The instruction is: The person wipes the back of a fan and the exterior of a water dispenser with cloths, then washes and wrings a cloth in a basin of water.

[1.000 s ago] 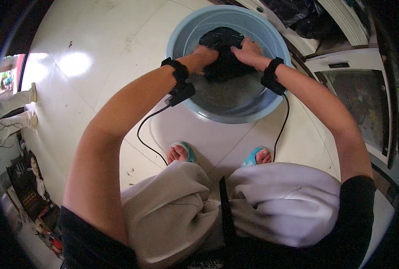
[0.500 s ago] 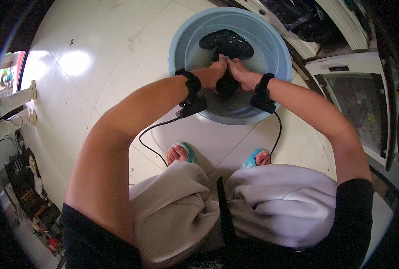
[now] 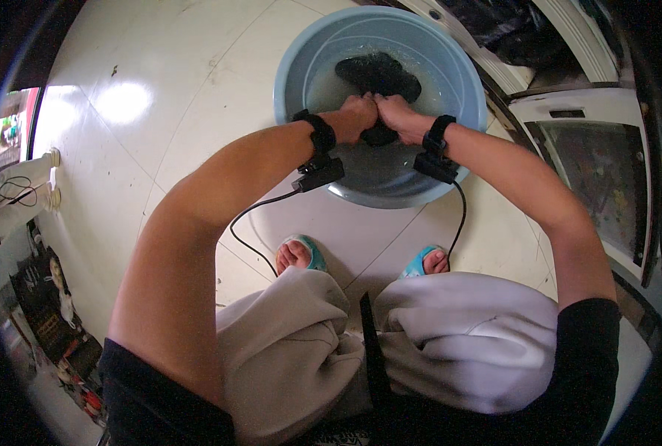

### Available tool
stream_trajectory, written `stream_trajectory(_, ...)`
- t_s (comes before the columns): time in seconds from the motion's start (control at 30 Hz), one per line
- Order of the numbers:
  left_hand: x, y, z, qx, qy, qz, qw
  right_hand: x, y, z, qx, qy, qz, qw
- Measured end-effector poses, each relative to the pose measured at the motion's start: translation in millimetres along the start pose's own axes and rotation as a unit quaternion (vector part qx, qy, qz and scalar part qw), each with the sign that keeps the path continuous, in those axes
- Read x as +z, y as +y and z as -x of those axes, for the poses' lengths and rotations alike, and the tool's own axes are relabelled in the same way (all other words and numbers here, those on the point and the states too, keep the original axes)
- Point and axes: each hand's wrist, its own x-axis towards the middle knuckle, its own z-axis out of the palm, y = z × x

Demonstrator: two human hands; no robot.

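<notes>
A black wet cloth (image 3: 379,74) lies bunched in cloudy water inside a light-blue round basin (image 3: 287,89). My left hand (image 3: 358,115) is closed on the cloth, its knuckles up. Pressed up against it, my right hand (image 3: 396,116) also grips the cloth in a fist. Part of the black fabric bulges out below the two hands, and the larger part spreads beyond them. The fabric between my palms is hidden. Whether the cloth is a particular garment I cannot tell.
The basin stands on a pale tiled floor (image 3: 197,111), just ahead of my feet in turquoise slippers (image 3: 414,266). A white cabinet (image 3: 524,111) borders it on the right. Black straps with small devices (image 3: 320,172) sit on both wrists, each trailing a cable (image 3: 231,227).
My fingers have gone from stretched out to curled into fists around the cloth. The fabric below my hands has drawn up shorter, and the far bunch has changed shape.
</notes>
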Motion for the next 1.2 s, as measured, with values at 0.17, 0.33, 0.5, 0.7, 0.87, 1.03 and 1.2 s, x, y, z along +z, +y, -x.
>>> stream_trajectory(0.17, 11, -18, -10, 0.030, 0.013, 0.020, 0.999, -6, -11, 7, 0.015, -0.052, 0.012, 0.998)
stream_trajectory(0.33, -29, -49, 18, 0.380, 0.078, 0.028, 0.921, -61, -15, 14, -0.162, -0.330, 0.103, 0.924)
stream_trajectory(0.5, -35, -67, 20, 0.294, -0.237, 0.289, 0.880, -58, -56, 34, 0.084, -0.354, 0.075, 0.928)
stream_trajectory(0.7, -92, -23, 61, -0.064, -0.214, 0.278, 0.934, -73, -71, 6, -0.020, -0.229, 0.407, 0.884)
stream_trajectory(0.87, -44, -79, -24, 0.045, 0.066, 0.226, 0.971, -61, -60, -10, -0.238, -0.037, 0.409, 0.880)
stream_trajectory(1.03, -24, -65, -20, 0.099, 0.136, 0.125, 0.978, -54, -44, 10, -0.248, -0.024, 0.450, 0.858)
stream_trajectory(1.2, -32, -19, 18, 0.109, 0.079, 0.018, 0.991, -49, -19, -8, -0.368, -0.046, 0.609, 0.701)
